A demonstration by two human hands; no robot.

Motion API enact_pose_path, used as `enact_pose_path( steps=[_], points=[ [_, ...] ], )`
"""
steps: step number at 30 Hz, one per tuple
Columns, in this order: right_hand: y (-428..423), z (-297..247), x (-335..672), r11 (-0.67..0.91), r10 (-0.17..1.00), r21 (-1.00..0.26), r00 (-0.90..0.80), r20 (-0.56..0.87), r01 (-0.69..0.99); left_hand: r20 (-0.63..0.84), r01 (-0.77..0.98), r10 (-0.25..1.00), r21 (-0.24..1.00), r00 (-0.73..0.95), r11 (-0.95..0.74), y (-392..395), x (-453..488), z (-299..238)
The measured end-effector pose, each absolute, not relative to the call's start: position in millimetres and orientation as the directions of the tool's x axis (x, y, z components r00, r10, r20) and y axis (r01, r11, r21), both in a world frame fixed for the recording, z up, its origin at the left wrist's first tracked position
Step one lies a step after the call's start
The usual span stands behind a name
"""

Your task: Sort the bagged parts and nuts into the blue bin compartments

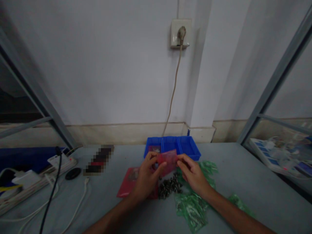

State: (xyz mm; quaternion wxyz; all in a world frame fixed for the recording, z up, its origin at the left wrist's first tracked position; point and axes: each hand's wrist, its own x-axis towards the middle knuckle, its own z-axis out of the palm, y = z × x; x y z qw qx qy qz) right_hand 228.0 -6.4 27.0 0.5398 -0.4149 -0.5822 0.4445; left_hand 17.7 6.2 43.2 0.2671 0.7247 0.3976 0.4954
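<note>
Between my two hands a small pink plastic bag [168, 162] is held up over the table. My left hand [149, 174] pinches its left side between thumb and fingers. On the opposite edge, the fingertips of my right hand [191, 170] grip the bag's right side. Below it lies a pile of small dark metal screws [170, 187]; their exact kind is hard to make out. Larger pink bags [128, 182] lie flat under and beside my left hand. Green plastic bags [192, 208] with small contents spread under and around my right forearm.
A blue tray [188, 151] with three compartments stands at the back, a pink bag in its left one. Left are a power strip [39, 182], cables, a black round lid [73, 173] and a pixelated item [99, 161]. Another power strip [268, 156] lies far right.
</note>
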Motion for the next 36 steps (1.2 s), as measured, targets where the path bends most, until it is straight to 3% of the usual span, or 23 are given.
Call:
enact_pose_path(
  steps=[10,14,21,27,31,36],
  points=[
    [-10,35,230,0.331,0.94,-0.941,-0.108,0.323,0.071,0.448,0.212,0.871,0.848,0.202,-0.486,11,17,46],
    [-5,34,232,0.359,0.933,-0.929,-0.062,0.355,0.088,0.485,0.251,0.853,0.816,0.192,-0.52,8,15,49],
    [-1,26,232,0.256,0.967,-0.966,-0.003,0.256,0.031,0.547,0.285,0.794,0.743,0.265,-0.606,0,13,48],
    [1,25,231,0.218,0.976,-0.967,0.011,0.218,-0.134,0.544,0.334,0.773,0.699,0.326,-0.632,8,10,32],
    [-1,30,233,0.226,0.974,-0.972,0.005,0.226,-0.069,0.528,0.356,0.773,0.688,0.352,-0.632,12,10,35],
    [-3,33,230,0.225,0.973,-0.973,-0.032,0.227,-0.058,0.462,0.411,0.857,0.753,0.227,-0.514,11,14,44]
  ],
)
